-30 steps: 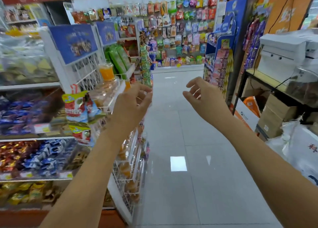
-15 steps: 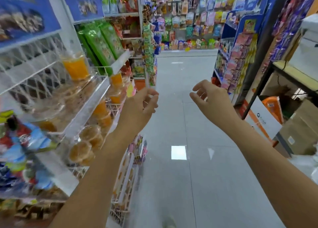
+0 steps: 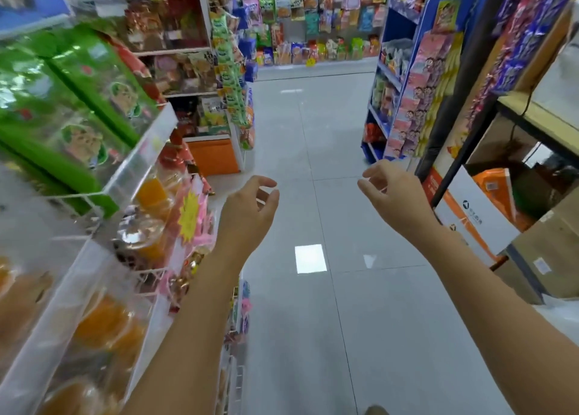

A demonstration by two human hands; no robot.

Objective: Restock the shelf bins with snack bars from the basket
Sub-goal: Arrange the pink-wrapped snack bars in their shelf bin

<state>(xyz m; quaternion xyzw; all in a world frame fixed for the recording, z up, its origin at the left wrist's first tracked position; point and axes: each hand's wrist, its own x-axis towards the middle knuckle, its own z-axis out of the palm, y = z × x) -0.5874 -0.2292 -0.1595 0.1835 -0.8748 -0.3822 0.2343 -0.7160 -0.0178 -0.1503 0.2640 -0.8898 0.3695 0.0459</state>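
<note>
Green bags (image 3: pixel 72 101) closer than before, left hand (image 3: pixel 247 209), right hand (image 3: pixel 396 195), 2 hands empty, loosely curled, apart

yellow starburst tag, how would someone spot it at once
Start at the white wire rack on the aisle's left. Just left of the left hand, the yellow starburst tag sits among pink packets; it is the only spiky yellow shape there.

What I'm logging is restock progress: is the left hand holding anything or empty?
Empty. The left hand hovers over the floor, fingers loosely curled, nothing between them.
</note>
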